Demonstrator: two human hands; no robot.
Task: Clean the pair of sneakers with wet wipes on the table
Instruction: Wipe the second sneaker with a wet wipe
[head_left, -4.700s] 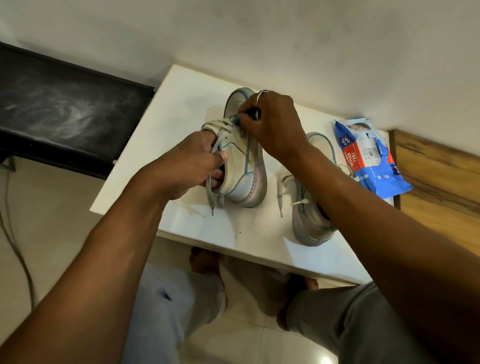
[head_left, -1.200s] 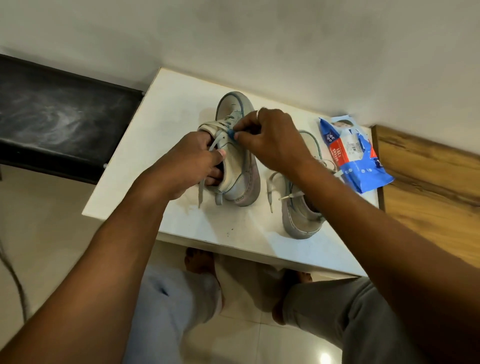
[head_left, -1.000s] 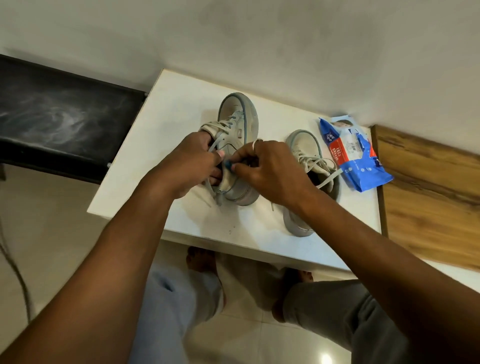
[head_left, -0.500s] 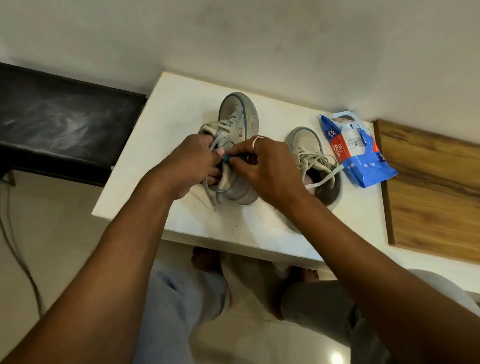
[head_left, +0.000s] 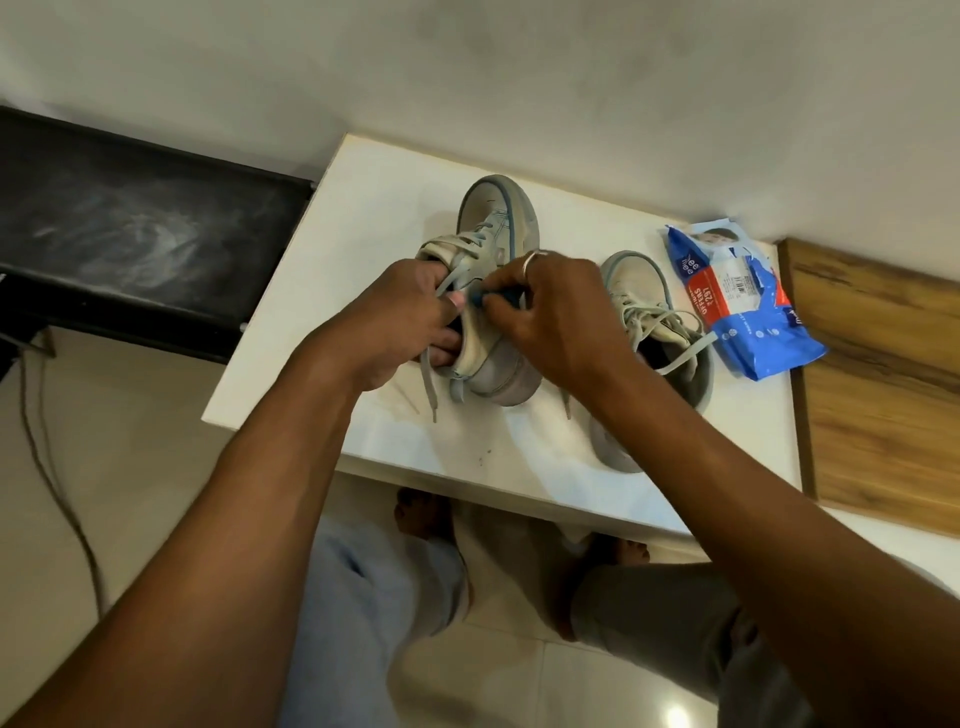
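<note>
Two pale grey-white sneakers stand on the white table (head_left: 374, 208), toes pointing at the wall. My left hand (head_left: 400, 317) grips the left sneaker (head_left: 493, 208) at its collar, fingers curled inside the opening, tilting it onto its side. My right hand (head_left: 550, 312), a ring on one finger, pinches a small blue wad (head_left: 477, 299), apparently a wipe, against that sneaker's side near the laces. The right sneaker (head_left: 631, 283) stands untouched, partly hidden by my right forearm, its laces loose. A blue and red wet wipes pack (head_left: 743, 301) lies to its right.
A black bench (head_left: 130, 223) adjoins the table on the left. A wooden board (head_left: 883, 374) lies at the right. The wall runs close behind the table. A cable (head_left: 47, 441) trails over the floor at left. My knees and feet are under the table's front edge.
My right hand has slid the blue wad from the sneaker's upper lace area back toward the collar, close to my left thumb. My left hand has kept its grip.
</note>
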